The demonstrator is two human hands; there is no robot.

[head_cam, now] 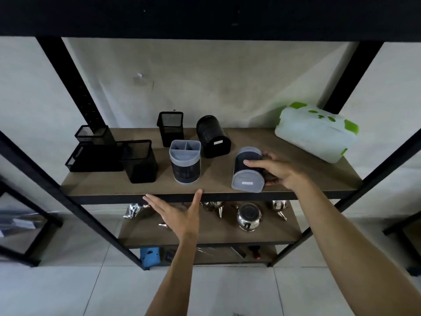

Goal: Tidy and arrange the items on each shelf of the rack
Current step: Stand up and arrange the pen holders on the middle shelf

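Your right hand (276, 171) has its fingers (252, 164) curled over the side of a grey pen holder (248, 171), with the thumb side wrapped round its far flank, so the hold is a firm wrap rather than a fingertip pinch. That holder lies tipped over near the front edge of the shelf (218, 181), right of centre. Its long axis runs front to back: the flat base with a small white label faces you and its mouth points toward the wall. Gripped round the middle like this, it looks ready to be swung upright, which seems to be the step in hand.

Your left hand (180, 214) holds nothing. Its fingers are straight and spread, the thumb tip just at the shelf's front edge, probably to steady yourself or to receive the holder.

Just left stands a matching grey holder (185, 164), upright, its divided mouth facing up; it shows the pose the tipped one should take. Behind it a round black holder (213, 136) also lies on its side, labelled base toward you. A square mesh cup (170, 128) stands at the back, more mesh pieces (139, 160) crowd the left end, and a white box with green clips (316, 131) leans at the right. Steel kettles (248, 216) sit on the shelf below.
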